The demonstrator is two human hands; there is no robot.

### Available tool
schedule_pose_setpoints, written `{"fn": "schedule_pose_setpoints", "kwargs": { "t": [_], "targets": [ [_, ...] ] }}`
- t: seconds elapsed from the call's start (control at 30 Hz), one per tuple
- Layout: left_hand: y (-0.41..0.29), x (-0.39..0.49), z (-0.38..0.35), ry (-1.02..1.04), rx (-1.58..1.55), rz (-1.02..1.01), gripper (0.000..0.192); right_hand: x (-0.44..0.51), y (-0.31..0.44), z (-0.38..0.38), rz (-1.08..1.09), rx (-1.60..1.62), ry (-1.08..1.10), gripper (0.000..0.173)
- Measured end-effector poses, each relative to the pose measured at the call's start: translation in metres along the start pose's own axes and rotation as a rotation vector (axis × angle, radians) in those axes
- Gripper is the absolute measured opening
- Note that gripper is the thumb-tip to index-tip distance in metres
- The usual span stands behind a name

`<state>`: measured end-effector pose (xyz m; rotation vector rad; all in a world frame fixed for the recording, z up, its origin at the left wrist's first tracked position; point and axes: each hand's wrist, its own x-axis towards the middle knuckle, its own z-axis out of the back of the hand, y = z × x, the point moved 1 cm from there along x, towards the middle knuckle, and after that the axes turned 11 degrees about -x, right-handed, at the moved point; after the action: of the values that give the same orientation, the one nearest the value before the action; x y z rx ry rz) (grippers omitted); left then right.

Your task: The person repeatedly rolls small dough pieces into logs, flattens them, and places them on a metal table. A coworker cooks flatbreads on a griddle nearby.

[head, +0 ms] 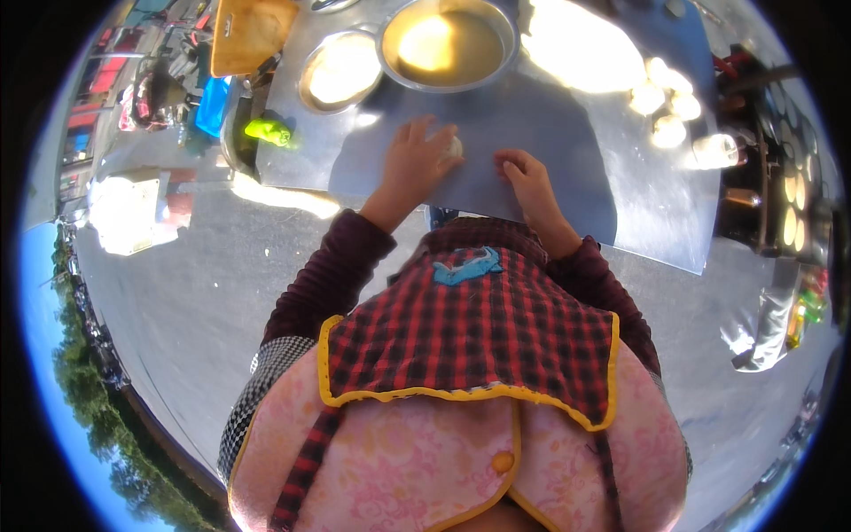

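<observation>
Both of my hands are over the metal tabletop (545, 113) near its front edge. In my left hand (420, 159) is a small pale rounded lump (455, 147), perhaps dough, held between thumb and fingers against the table. My right hand (525, 176) is a little to the right, its fingers loosely curled; nothing shows in it. Beyond them stands a large metal basin (449, 80) with yellowish contents lit by the sun, and left of it a smaller metal bowl (318, 100), its contents washed out by glare. Several pale round lumps (668, 132) lie at the table's right.
A wooden board (252, 33) is at the back left, near a blue container (213, 106). A bright green packet or bag (268, 132) lies on the left edge. A glass or clear jar (718, 151) stands near the right edge. Farther right is a rack with round items (791, 206).
</observation>
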<state>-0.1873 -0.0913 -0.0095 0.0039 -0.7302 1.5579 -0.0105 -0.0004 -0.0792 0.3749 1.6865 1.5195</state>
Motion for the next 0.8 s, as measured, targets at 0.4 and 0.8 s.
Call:
{"fn": "schedule_pose_setpoints", "kwargs": {
  "t": [0.4, 0.8],
  "targets": [
    [0.000, 0.012, -0.064, 0.291, -0.208, 0.046, 0.024, 0.011, 0.014, 0.044, 0.041, 0.065, -0.142, 0.022],
    [-0.014, 0.216, -0.010, -0.037, 0.009, -0.158, 0.047, 0.049, 0.022, 0.094, 0.107, -0.066, -0.197, 0.018]
  ]
}}
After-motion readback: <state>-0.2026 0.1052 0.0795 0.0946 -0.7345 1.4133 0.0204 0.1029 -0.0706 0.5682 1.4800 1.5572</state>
